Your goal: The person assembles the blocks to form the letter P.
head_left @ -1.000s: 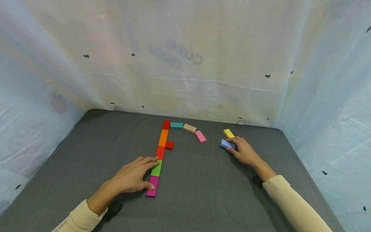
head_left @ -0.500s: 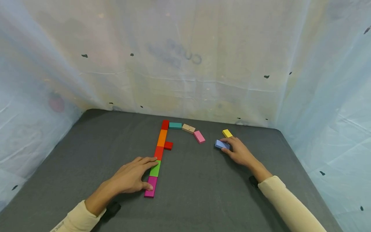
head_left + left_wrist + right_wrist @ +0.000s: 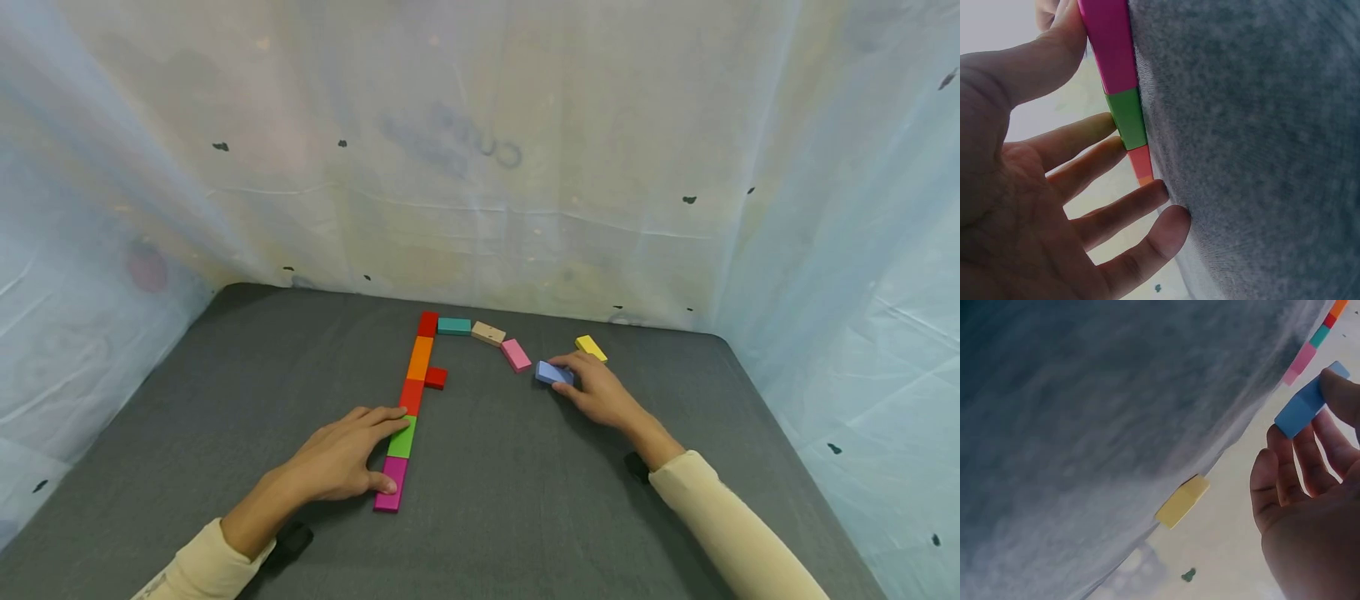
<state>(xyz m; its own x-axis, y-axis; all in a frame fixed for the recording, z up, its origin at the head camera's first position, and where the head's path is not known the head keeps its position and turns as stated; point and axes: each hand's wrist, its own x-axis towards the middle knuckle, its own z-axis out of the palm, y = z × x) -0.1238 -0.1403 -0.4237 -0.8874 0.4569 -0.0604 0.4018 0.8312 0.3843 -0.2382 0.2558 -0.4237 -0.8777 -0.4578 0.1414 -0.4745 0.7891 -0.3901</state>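
Observation:
In the head view my right hand (image 3: 600, 398) pinches a blue block (image 3: 552, 372) between thumb and fingers, just right of a pink block (image 3: 515, 355). The right wrist view shows the thumb on one side of it and fingertips on the other. My left hand (image 3: 337, 454) rests along a straight row of blocks, its thumb on the magenta block (image 3: 391, 487) and its fingertips by the green block (image 3: 401, 443) and the red-orange block (image 3: 412, 397). An orange block (image 3: 420, 358) and a red block (image 3: 428, 324) carry the row toward the back.
From the row's far end a teal block (image 3: 454, 326), a tan block (image 3: 489, 333) and the pink one curve rightward. A small red block (image 3: 436, 378) juts from the row's side. A yellow block (image 3: 592, 347) lies behind my right hand. Pale sheeting (image 3: 480, 208) surrounds the dark grey table (image 3: 510, 517).
My right hand has carried the blue block leftward, away from the yellow block and close to the pink one. The left hand stays in place on the row.

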